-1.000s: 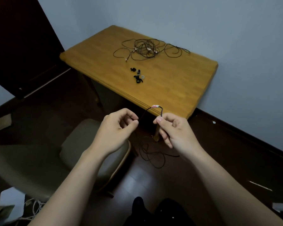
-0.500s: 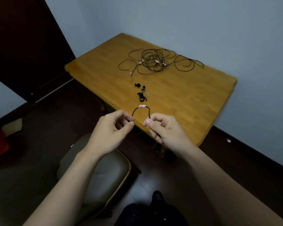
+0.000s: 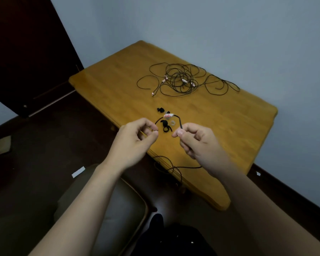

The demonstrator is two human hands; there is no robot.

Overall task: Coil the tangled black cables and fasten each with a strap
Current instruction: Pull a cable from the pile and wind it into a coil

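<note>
Both hands now sit higher and closer to the table (image 3: pixel 229 130), over its near edge rather than in front of it, and they have drawn slightly further apart. Left hand (image 3: pixel 135 139) pinches one end of a short arch of cable (image 3: pixel 180 122) between thumb and forefinger, the other fingers curled in. Right hand (image 3: pixel 198 143) pinches the other side the same way. A pale tag (image 3: pixel 168 115) sits at the top of the arch. From under the right hand the cable trails back across the table edge in loose loops. Black straps (image 3: pixel 166 126) lie on the table just behind the arch. Further back lies the tangle (image 3: pixel 183 81). A chair (image 3: pixel 118 209) stands below the left forearm.
</note>
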